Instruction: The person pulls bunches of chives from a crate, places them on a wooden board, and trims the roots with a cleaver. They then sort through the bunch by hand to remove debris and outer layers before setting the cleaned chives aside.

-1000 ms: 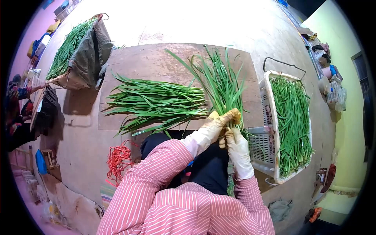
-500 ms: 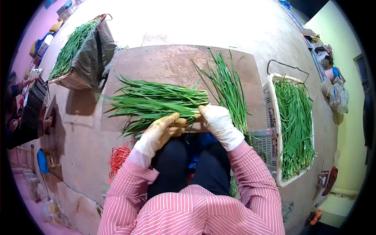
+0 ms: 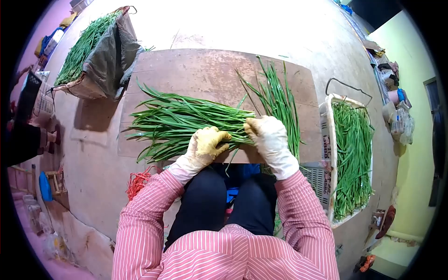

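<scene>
A bunch of garlic chives (image 3: 172, 119) lies sideways on a brown board (image 3: 212, 63), leaf tips to the left and stem ends to the right. My left hand (image 3: 207, 145), in a stained white glove, curls its fingers and thumb around stems at the bunch's near side. At the stem ends, my gloved right hand (image 3: 269, 139) pinches with its fingertips; the exact stems between them are partly hidden. Just beyond that hand, a second, looser pile of garlic chives (image 3: 280, 102) points away from me and is partly covered by the glove.
On the right stands a white crate (image 3: 330, 154) filled with chives. A lined basket (image 3: 109, 63) of chives is at the far left. Red ties (image 3: 139, 182) lie on the floor near my left forearm. Another person's dark-clothed leg (image 3: 28, 144) shows at the left edge.
My left hand has moved right and further onto the bunch, its fingers closing on stems. My right hand has shifted slightly right along the stem ends. The whole view has tilted a little.
</scene>
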Demonstrator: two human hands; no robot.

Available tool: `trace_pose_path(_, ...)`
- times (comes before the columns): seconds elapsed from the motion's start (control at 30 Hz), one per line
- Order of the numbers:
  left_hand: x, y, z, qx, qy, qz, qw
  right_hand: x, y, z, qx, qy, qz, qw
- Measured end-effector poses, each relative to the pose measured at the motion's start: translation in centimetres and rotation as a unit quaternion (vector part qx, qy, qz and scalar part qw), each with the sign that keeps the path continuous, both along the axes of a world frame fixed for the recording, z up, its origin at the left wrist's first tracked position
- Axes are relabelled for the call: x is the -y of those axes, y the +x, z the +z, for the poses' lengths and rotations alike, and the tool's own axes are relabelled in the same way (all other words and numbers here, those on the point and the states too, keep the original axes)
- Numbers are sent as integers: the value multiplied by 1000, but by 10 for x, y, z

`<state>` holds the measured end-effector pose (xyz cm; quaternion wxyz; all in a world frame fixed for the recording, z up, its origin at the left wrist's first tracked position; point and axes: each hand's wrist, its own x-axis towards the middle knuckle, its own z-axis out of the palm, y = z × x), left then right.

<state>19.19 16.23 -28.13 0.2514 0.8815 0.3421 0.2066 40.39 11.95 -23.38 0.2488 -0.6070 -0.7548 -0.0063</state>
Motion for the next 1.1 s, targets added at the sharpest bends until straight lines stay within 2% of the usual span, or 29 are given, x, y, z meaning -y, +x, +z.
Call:
trace_pose_path(0.13, 1, 0, 0, -4, 15, 1, 1000, -16, -9, -27, 41, 18, 33, 998)
trace_pose_path(0.2, 3, 2, 2, -8, 50, 11, 999, -20, -10, -35, 71, -28, 23, 997)
trace_pose_path(0.37, 3, 6, 11, -124, 63, -15, 990, -13, -4, -13, -3, 2, 28, 1000)
trace_pose_path(0.47, 0, 10, 0, -145, 106, -11, 984, 23, 17, 17, -111, -14, -50, 992)
trace_pose_path(0.53, -7, 12, -20, -139, 162, -3, 977, 66, 39, 35, -113, 34, -138, 983)
trace_pose_path(0.6, -17, 11, -16, -169, 173, 18, 970, 117, 64, 37, -232, 30, -245, 941)
trace_pose_path(0.7, -37, 6, -13, -174, 213, 42, 961, 206, 112, -6, -446, 29, -393, 804)
trace_pose_path(0.73, -46, 2, -15, -172, 231, 53, 956, 235, 127, -25, -450, 30, -420, 788)
trace_pose_path(0.8, -61, -3, -15, -178, 209, 67, 959, 277, 144, -50, -304, -120, -526, 785)
trace_pose_path(0.87, -65, -5, -6, -185, 172, 57, 966, 280, 133, -49, -21, -129, -515, 847)
trace_pose_path(1.0, -49, 0, 15, -223, 187, 71, 954, 203, 106, -20, -159, -59, -408, 897)
trace_pose_path(1.1, -39, 6, 32, -250, 185, 85, 946, 170, 105, -24, -122, -74, -391, 909)
